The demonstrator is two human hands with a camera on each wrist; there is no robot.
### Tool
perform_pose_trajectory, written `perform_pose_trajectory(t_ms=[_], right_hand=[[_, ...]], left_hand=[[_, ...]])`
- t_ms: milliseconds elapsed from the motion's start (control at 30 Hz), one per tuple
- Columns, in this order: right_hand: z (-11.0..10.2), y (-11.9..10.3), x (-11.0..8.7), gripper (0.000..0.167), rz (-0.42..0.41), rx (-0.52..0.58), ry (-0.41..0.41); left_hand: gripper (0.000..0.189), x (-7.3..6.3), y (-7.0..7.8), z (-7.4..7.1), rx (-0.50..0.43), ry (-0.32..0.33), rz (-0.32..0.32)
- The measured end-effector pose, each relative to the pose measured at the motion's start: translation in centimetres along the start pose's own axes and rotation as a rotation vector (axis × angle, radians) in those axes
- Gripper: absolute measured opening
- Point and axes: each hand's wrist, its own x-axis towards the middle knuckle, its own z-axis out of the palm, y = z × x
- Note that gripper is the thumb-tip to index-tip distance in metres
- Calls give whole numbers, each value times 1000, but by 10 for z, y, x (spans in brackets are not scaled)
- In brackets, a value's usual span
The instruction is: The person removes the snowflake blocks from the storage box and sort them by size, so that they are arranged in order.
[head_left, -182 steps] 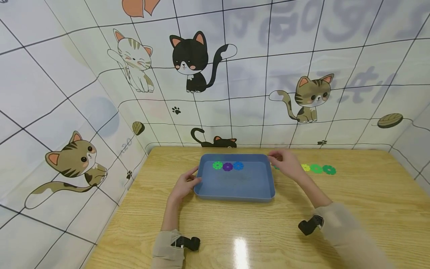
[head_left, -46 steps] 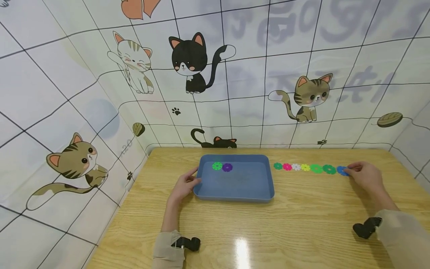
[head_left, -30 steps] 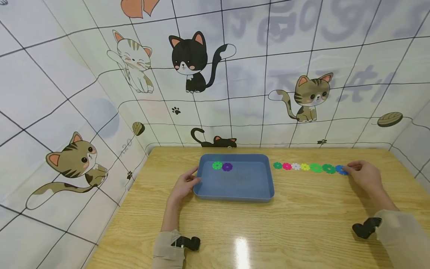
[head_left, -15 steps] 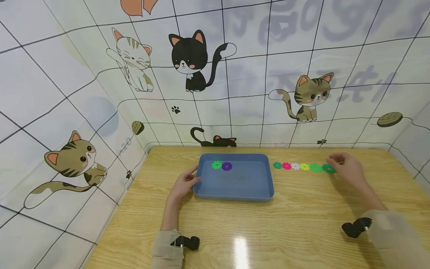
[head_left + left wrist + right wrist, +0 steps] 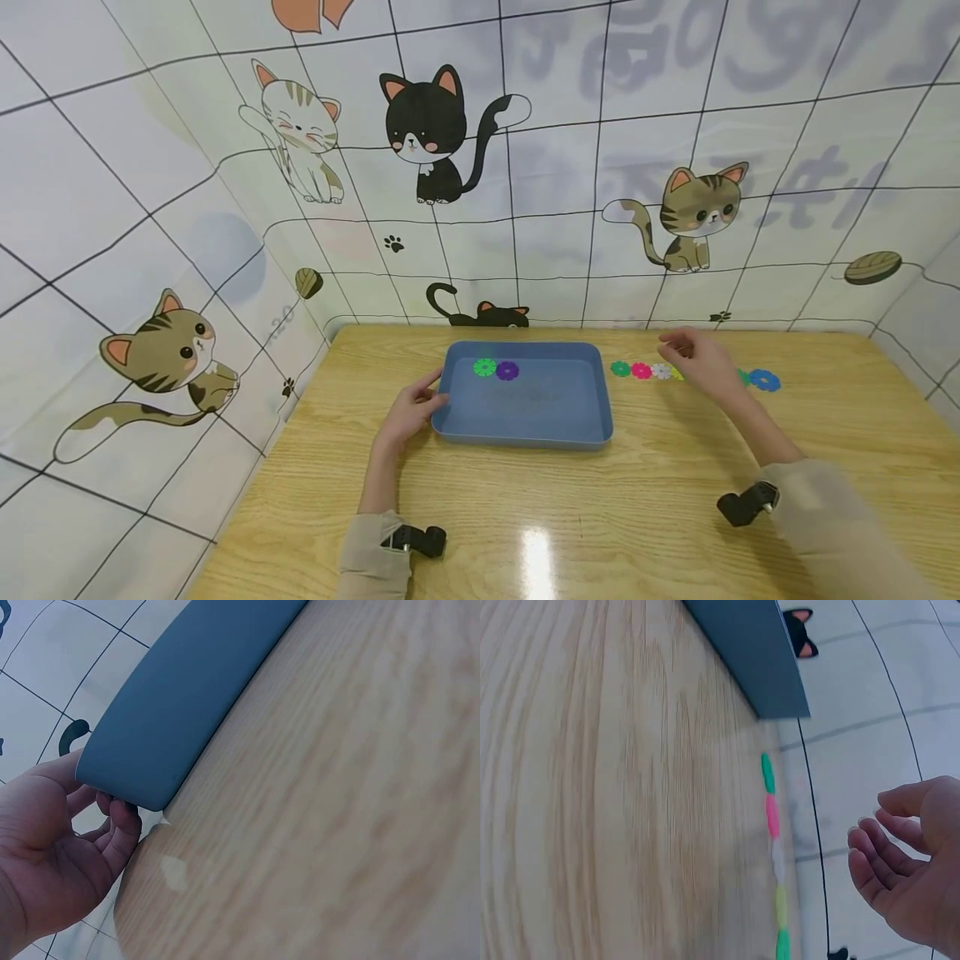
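My left hand (image 5: 407, 414) grips the left side of a shallow blue tray (image 5: 525, 417), its thumb over the rim; in the left wrist view, curled fingers (image 5: 124, 825) sit against the outer wall. Inside the tray lie a light green snowflake disc (image 5: 484, 367) and a purple one (image 5: 507, 371). A row of notched discs runs right of the tray: green (image 5: 620, 368), pink (image 5: 641, 371), white (image 5: 661, 371), yellow, then others partly hidden, ending in a blue disc (image 5: 765, 380). Above the row hovers my right hand (image 5: 705, 367), fingers loosely bent and nothing between them.
A wooden table (image 5: 480, 492) carries everything. Directly behind it rises a wall (image 5: 555, 242) printed with grid lines and cartoon cats, and a similar wall (image 5: 135, 250) closes the left side. Black wrist cameras are strapped over both beige sleeves.
A blue disc left the tray in my right hand and now ends the row. The right hand has released it and moved left toward the tray. My left hand stays put.
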Motion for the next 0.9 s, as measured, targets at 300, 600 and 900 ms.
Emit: perform_pose_trajectory(t_ms=[300, 600, 900], right_hand=[[43, -42, 17, 24, -92, 101, -71], [92, -78, 30, 21, -183, 118, -195], [135, -94, 38, 26, -198, 107, -313]], left_hand=[[58, 2, 1, -1, -5, -3, -5], [57, 1, 3, -1, -5, -5, -14], [59, -9, 21, -3, 5, -59, 5]])
